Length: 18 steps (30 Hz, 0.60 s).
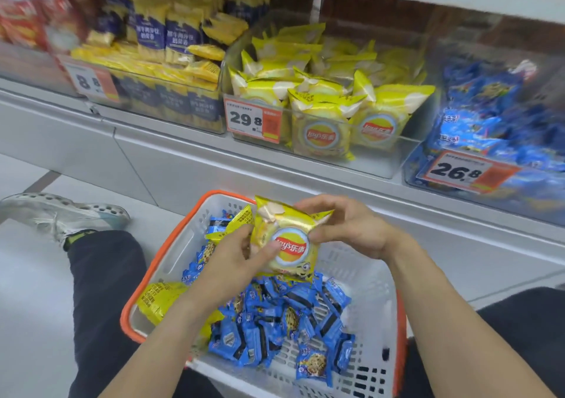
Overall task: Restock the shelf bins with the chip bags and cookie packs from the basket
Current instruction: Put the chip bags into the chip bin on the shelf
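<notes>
While both hands hold it above the basket (379, 293), the yellow chip bag (286, 240) sits face-up between them: the left hand (235, 260) pinches its lower left side with the thumb on the front, and the right hand (345, 229) pinches its upper right corner. It looks light, puffed with air and slick (the film shines), so the contents are probably easy to crush; my judgement is that the crimped end seams or corners are the safest places to take hold, with a gentle pinch rather than a squeeze on the middle.

Counting what shows: one chip bag in the hands, at least two more yellow ones in the basket, one (160, 303) at the near left and one (232, 223) partly hidden behind the left hand. The blue cookie packs (284, 315) lie heaped there, too many and too overlapped to count. On the shelf, the chip bin (379, 159) stands directly ahead, already well filled, and the blue cookie bin (411, 172) is just right of it.
</notes>
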Each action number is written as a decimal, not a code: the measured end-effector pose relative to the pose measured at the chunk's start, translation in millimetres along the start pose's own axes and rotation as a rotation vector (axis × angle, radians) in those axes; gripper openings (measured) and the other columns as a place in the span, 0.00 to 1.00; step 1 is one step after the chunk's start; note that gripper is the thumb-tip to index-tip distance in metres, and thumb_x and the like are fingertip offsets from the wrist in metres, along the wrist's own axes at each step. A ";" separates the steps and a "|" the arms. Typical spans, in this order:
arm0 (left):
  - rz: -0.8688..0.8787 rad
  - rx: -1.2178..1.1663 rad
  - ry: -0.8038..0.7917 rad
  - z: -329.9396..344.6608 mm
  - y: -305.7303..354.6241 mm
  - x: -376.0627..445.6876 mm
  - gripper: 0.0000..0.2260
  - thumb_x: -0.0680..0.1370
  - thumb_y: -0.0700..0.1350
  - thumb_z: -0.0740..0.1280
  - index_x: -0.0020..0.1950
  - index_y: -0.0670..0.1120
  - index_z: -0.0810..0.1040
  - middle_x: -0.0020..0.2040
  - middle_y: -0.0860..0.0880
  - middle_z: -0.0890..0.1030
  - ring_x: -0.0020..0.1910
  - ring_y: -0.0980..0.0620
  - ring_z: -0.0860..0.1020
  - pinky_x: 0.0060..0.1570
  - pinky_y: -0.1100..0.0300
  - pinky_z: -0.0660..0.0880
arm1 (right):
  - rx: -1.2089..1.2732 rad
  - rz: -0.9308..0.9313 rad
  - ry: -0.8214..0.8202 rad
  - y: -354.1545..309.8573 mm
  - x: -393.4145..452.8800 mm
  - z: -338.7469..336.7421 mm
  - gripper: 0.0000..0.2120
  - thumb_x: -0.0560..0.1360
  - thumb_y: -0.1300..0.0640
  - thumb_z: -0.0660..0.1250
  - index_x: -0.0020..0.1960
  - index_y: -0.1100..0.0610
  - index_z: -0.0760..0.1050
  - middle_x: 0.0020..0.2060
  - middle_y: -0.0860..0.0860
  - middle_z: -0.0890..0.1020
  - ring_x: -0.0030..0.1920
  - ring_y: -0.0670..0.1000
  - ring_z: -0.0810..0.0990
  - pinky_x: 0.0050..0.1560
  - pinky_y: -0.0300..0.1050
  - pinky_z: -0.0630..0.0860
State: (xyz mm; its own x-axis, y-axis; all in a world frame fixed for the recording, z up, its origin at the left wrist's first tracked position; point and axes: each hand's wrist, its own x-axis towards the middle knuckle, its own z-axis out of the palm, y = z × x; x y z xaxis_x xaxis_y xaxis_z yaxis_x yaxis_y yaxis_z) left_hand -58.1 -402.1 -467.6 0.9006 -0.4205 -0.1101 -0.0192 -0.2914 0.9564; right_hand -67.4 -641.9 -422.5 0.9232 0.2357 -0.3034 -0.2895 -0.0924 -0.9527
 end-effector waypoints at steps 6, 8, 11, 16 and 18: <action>0.216 0.132 0.001 13.5 55.3 36.6 0.19 0.69 0.68 0.70 0.51 0.56 0.78 0.37 0.55 0.81 0.37 0.53 0.79 0.40 0.49 0.78 | -0.867 -0.172 0.195 -80.2 -27.9 -15.3 0.33 0.62 0.45 0.82 0.64 0.45 0.75 0.54 0.40 0.81 0.52 0.38 0.79 0.53 0.35 0.75; 0.308 0.178 0.025 17.0 84.2 48.8 0.20 0.71 0.64 0.70 0.56 0.55 0.77 0.34 0.60 0.76 0.35 0.59 0.75 0.39 0.55 0.74 | -0.947 -0.298 0.239 -103.2 -39.5 -22.8 0.29 0.64 0.47 0.81 0.63 0.46 0.77 0.49 0.37 0.81 0.48 0.35 0.79 0.50 0.31 0.73; 0.490 0.241 0.122 16.2 123.0 64.4 0.28 0.74 0.63 0.67 0.69 0.50 0.71 0.53 0.60 0.78 0.55 0.60 0.77 0.56 0.60 0.73 | -1.022 -0.443 0.484 -139.1 -60.2 -46.3 0.28 0.65 0.49 0.81 0.63 0.50 0.77 0.46 0.38 0.80 0.44 0.36 0.77 0.48 0.27 0.70; 0.676 0.521 0.234 13.8 165.7 106.4 0.25 0.79 0.53 0.63 0.74 0.44 0.67 0.68 0.46 0.73 0.68 0.48 0.71 0.67 0.51 0.68 | -1.081 -0.569 0.704 -174.1 -70.3 -80.6 0.27 0.68 0.50 0.79 0.64 0.48 0.73 0.50 0.41 0.80 0.51 0.48 0.80 0.55 0.51 0.77; 0.644 0.612 0.191 16.2 174.1 128.0 0.26 0.77 0.52 0.62 0.73 0.42 0.67 0.68 0.44 0.73 0.68 0.45 0.70 0.67 0.51 0.67 | -1.173 -0.498 0.708 -176.8 -64.1 -88.9 0.27 0.69 0.50 0.78 0.65 0.50 0.72 0.51 0.45 0.80 0.53 0.54 0.79 0.55 0.55 0.75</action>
State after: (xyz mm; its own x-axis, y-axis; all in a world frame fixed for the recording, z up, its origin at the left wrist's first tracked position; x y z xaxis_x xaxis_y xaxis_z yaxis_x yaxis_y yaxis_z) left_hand 46.8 -520.6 -319.6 0.6913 -0.5262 0.4952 -0.7221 -0.4774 0.5007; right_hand -53.0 -726.7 -233.1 0.8932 -0.0055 0.4496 0.1393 -0.9474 -0.2883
